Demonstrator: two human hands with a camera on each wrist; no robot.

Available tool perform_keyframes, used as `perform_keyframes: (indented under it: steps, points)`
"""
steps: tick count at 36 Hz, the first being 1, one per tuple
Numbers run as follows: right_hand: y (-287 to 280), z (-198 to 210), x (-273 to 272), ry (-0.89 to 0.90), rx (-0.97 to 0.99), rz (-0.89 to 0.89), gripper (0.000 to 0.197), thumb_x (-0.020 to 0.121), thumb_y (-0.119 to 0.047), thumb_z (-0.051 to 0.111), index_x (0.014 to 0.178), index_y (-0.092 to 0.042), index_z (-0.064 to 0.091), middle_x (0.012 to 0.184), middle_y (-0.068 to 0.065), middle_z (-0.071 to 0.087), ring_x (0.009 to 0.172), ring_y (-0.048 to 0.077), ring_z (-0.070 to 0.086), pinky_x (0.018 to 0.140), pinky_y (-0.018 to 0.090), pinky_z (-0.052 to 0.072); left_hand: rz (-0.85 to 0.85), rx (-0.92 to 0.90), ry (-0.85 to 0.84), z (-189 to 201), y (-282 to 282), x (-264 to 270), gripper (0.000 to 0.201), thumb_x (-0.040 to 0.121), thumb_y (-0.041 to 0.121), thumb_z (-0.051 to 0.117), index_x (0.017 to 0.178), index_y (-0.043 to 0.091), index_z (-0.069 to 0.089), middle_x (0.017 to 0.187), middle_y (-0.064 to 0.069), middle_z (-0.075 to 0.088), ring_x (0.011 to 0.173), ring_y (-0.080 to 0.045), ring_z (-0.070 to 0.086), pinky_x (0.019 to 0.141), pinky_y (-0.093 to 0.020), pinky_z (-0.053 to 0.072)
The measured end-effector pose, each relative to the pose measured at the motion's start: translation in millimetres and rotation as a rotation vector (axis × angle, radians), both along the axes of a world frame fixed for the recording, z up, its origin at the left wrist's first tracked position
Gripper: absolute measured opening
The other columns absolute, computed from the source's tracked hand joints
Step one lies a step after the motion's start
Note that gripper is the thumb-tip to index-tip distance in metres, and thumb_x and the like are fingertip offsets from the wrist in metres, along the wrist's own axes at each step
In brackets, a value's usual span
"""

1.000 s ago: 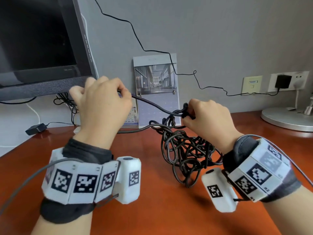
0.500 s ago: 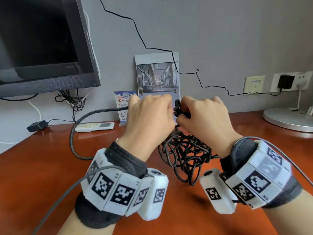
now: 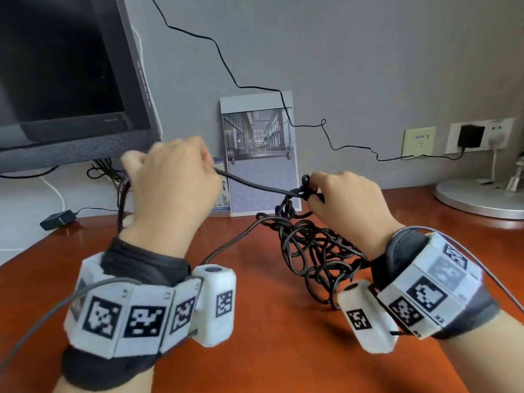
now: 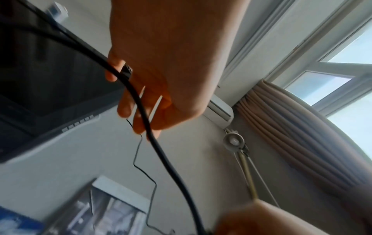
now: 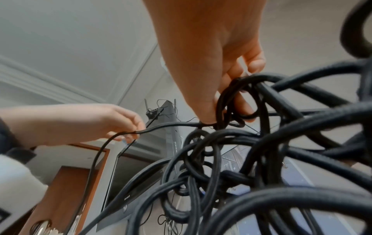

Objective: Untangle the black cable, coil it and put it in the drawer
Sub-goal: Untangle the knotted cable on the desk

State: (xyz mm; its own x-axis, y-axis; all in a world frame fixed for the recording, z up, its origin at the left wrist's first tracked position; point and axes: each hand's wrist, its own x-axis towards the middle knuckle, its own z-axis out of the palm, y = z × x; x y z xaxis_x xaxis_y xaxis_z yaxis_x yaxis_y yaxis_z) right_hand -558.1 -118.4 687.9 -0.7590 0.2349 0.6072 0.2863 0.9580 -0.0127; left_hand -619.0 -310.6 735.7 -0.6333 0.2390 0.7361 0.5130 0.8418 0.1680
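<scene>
head view: my left hand [image 3: 173,191] grips a taut strand of black cable [image 3: 317,251], my right hand [image 3: 346,202] pinches the tangle's top.

Head view down over desk [image 3: 255,350]; wrist views upward, close, sharing cable [image 3: 317,256].

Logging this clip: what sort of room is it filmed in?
Probably a home or hotel room desk. A reddish wooden desk stands against a grey wall with a dark screen, a desk calendar and wall sockets; the left wrist view shows curtains and an air conditioner.
</scene>
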Motion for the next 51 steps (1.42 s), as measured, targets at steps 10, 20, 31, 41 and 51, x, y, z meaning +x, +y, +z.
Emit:
perform_keyframes:
  steps: [10, 20, 31, 41, 51]
  points:
    - [-16, 2, 2, 0.051, 0.026, 0.072, 0.019, 0.089, -0.019, 0.046, 0.103, -0.014, 0.056, 0.061, -0.002, 0.030, 0.073, 0.026, 0.039, 0.058, 0.031, 0.027, -0.302, -0.183, -0.275, -36, 49, 15, 0.015, 0.097, 0.023, 0.039, 0.097, 0.021, 0.054, 0.080, 0.000, 0.053, 0.087, -0.029, 0.055, 0.073, -0.033, 0.037]
    - [6, -4, 2, -0.026, -0.074, -0.052, 0.024, 0.093, -0.021, 0.043, 0.107, -0.011, 0.059, 0.077, 0.007, 0.048, 0.072, 0.029, 0.041, 0.061, 0.030, 0.032, -0.121, 0.055, -0.052, -1, 3, -1, 0.021, 0.094, 0.012, 0.043, 0.095, 0.022, 0.062, 0.091, -0.007, 0.064, 0.098, -0.031, 0.055, 0.087, -0.037, 0.032]
    - [-5, -2, -1, -0.041, 0.007, -0.034, 0.017, 0.091, -0.015, 0.043, 0.092, -0.009, 0.058, 0.065, 0.003, 0.043, 0.070, 0.029, 0.041, 0.050, 0.028, 0.024, -0.334, 0.032, -0.415, -14, 13, -4, 0.014, 0.088, 0.020, 0.048, 0.083, 0.030, 0.056, 0.086, 0.003, 0.070, 0.076, -0.020, 0.060, 0.078, -0.033, 0.048]
    - [-18, 0, 2, -0.023, -0.012, 0.033, 0.023, 0.091, -0.020, 0.043, 0.106, -0.014, 0.059, 0.075, 0.002, 0.047, 0.073, 0.026, 0.039, 0.059, 0.029, 0.028, -0.356, -0.179, -0.240, -41, 47, 7, 0.012, 0.094, 0.013, 0.043, 0.093, 0.025, 0.046, 0.085, 0.000, 0.062, 0.089, -0.027, 0.055, 0.078, -0.035, 0.041]
    - [-19, -2, 2, 0.017, -0.063, 0.068, 0.026, 0.094, -0.016, 0.038, 0.118, -0.013, 0.048, 0.099, 0.006, 0.061, 0.101, 0.028, 0.047, 0.061, 0.032, 0.029, -0.329, -0.071, -0.165, -21, 28, 4, 0.026, 0.087, 0.004, 0.045, 0.077, 0.027, 0.051, 0.080, 0.008, 0.063, 0.083, -0.018, 0.049, 0.087, -0.031, 0.028]
